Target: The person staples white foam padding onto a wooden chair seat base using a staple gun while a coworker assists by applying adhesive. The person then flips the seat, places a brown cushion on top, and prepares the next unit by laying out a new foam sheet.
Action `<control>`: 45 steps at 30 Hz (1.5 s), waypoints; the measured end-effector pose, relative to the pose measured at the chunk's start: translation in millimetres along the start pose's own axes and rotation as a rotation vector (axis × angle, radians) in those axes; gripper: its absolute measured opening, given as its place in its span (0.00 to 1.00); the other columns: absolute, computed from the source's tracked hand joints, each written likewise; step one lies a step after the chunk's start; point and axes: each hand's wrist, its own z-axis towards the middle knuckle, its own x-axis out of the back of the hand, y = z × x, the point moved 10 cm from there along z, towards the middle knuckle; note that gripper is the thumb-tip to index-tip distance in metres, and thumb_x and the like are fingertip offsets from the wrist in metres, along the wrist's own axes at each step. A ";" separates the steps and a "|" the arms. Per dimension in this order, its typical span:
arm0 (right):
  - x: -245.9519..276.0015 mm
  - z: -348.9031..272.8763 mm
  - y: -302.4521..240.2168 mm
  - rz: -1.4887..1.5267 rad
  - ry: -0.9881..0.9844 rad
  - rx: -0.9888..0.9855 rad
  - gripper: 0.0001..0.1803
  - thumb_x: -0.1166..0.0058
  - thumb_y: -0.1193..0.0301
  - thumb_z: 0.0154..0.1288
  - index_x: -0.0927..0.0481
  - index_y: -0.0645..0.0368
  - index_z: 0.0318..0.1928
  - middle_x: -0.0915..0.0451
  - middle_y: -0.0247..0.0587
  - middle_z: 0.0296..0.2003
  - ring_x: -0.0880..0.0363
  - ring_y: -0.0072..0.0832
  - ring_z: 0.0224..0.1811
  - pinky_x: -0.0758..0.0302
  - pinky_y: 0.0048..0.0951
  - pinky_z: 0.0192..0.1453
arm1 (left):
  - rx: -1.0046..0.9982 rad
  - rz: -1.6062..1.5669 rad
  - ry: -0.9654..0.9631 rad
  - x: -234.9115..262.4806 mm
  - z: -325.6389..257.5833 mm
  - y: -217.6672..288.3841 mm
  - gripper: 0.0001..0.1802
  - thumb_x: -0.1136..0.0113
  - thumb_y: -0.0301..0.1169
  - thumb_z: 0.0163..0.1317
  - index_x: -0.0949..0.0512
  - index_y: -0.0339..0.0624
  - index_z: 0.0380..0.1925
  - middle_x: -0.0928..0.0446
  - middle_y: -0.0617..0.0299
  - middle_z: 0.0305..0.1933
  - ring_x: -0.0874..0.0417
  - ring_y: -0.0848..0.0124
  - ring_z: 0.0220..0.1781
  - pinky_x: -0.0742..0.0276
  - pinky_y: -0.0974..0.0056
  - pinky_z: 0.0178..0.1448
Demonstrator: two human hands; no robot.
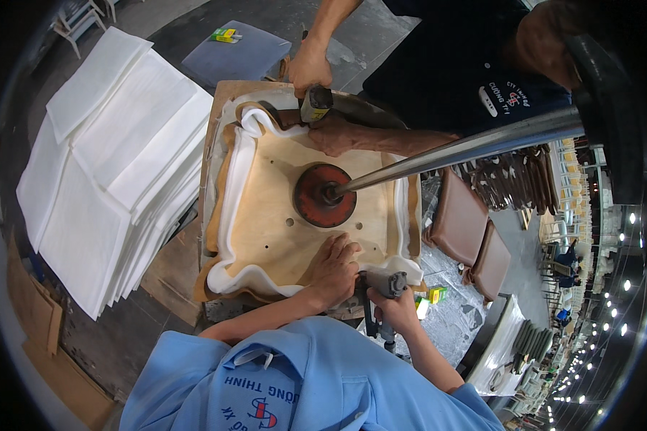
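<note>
Square pale wooden board is seen under a round red disc in the head view. Nearer than the disc, it is touched by the left hand; any pinch can't be told. A grey gun-shaped tool is gripped by the right hand. Puffy white edging is best kept flat. Left of the disc, flat white sheets are piled; beyond, grey floor.

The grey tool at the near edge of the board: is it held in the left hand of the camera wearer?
No, the right hand grips the grey tool, while the left hand rests on the board.
</note>
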 end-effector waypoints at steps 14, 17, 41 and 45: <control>1.8 -6.2 1.4 -0.065 0.008 -0.031 0.15 0.27 0.67 0.73 0.12 0.64 0.52 0.15 0.35 0.27 0.19 0.23 0.21 0.24 0.31 0.25 | -0.012 0.007 0.007 -4.3 -1.3 3.3 0.10 0.28 0.31 0.62 0.11 0.33 0.34 0.24 0.48 0.71 0.37 0.38 0.85 0.47 0.34 0.90; 2.3 -30.4 11.9 0.090 0.103 0.054 0.15 0.27 0.67 0.74 0.13 0.63 0.53 0.16 0.33 0.27 0.19 0.22 0.22 0.24 0.30 0.26 | -0.012 0.020 0.017 -5.8 3.1 3.6 0.11 0.29 0.32 0.64 0.11 0.33 0.34 0.22 0.49 0.68 0.34 0.39 0.83 0.44 0.35 0.88; -20.7 -48.8 24.2 0.150 0.209 0.287 0.31 0.23 0.69 0.69 0.19 0.64 0.69 0.08 0.50 0.57 0.09 0.37 0.61 0.17 0.39 0.68 | -0.035 0.324 -0.357 77.8 -96.5 -34.0 0.13 0.24 0.34 0.66 0.16 0.40 0.43 0.23 0.49 0.51 0.20 0.47 0.58 0.21 0.45 0.64; -17.8 -48.7 32.9 0.163 0.238 0.248 0.30 0.23 0.69 0.69 0.18 0.61 0.68 0.08 0.48 0.56 0.08 0.37 0.59 0.15 0.40 0.66 | -0.150 0.284 -0.442 81.0 -83.9 -24.8 0.12 0.26 0.36 0.67 0.15 0.40 0.41 0.22 0.48 0.50 0.19 0.47 0.58 0.21 0.45 0.63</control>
